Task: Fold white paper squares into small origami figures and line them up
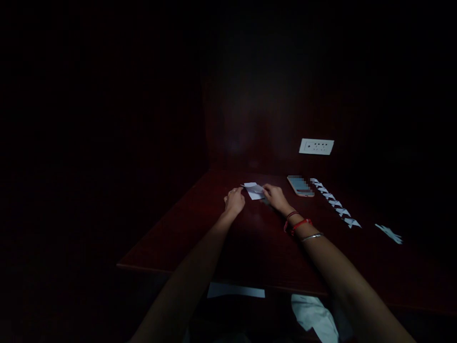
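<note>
Centrally, small white folded paper sheet flat on dark red wooden table — long axis 10-to-4 o'clock, tip toward 10. Right hand pinches its 3 o'clock edge; left hand curled at 8 — grip unclear, hands apart.

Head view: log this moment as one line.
left hand: at paper edge | right hand: on paper | phone, folded pieces: to right
</note>
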### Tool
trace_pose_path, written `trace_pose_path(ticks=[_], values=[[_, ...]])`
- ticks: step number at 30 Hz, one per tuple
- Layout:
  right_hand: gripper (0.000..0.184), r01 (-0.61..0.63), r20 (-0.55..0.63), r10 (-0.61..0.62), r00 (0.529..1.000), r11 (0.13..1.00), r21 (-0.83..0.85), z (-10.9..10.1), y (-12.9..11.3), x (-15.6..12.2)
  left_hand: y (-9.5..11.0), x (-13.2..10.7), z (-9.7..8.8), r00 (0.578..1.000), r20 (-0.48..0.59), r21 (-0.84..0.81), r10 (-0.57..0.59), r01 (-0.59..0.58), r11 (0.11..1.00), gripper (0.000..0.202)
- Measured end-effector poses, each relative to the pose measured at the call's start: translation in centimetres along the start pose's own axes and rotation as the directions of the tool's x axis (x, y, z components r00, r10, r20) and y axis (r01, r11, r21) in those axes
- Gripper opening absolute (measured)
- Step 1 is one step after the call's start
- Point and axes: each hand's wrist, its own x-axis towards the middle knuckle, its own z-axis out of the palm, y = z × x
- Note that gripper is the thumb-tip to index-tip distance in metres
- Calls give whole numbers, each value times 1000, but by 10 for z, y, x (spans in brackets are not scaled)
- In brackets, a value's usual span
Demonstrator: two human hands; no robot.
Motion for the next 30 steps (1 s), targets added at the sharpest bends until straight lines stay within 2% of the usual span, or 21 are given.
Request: trace_pose_path(ticks=[2,4,7,10,13,16,17,19,21,24,30], values=[[22,-64,-137,83,987,989,136,-10,5,-5,2,0,-1,1000,-19,-12,21,-22,1000,36],[22,-140,-197,198,960,951,276,-22,15,-13,5,1,-1,997,-58,-34,58,-60,998,37],[23,-223,-158,328,931,857,464,-40,37,-37,14,-1,-3,980,-128,-75,150,-161,984,36],[20,-343,-40,412,910,805,484,-52,61,-71,31,-9,-8,935,-144,-78,323,-336,939,35],[21,-450,50,470,881,804,389,-61,76,-97,51,-22,-14,834,-59,-90,549,-552,829,34],[25,-481,111,469,876,835,266,-67,82,-105,70,-37,-18,664,119,-155,738,-722,674,32],[27,-471,120,455,882,854,222,-69,82,-104,74,-42,-18,610,168,-181,774,-753,632,32],[29,-436,134,419,898,888,145,-72,81,-101,81,-49,-18,540,257,-213,801,-777,592,33],[34,-409,147,392,908,906,111,-75,80,-99,85,-52,-17,523,304,-228,796,-771,594,32],[44,-389,120,375,919,914,117,-78,79,-97,86,-53,-15,521,334,-245,786,-757,606,29],[64,-335,49,331,942,936,112,-74,73,-95,86,-49,-8,546,323,-243,773,-741,626,31]])
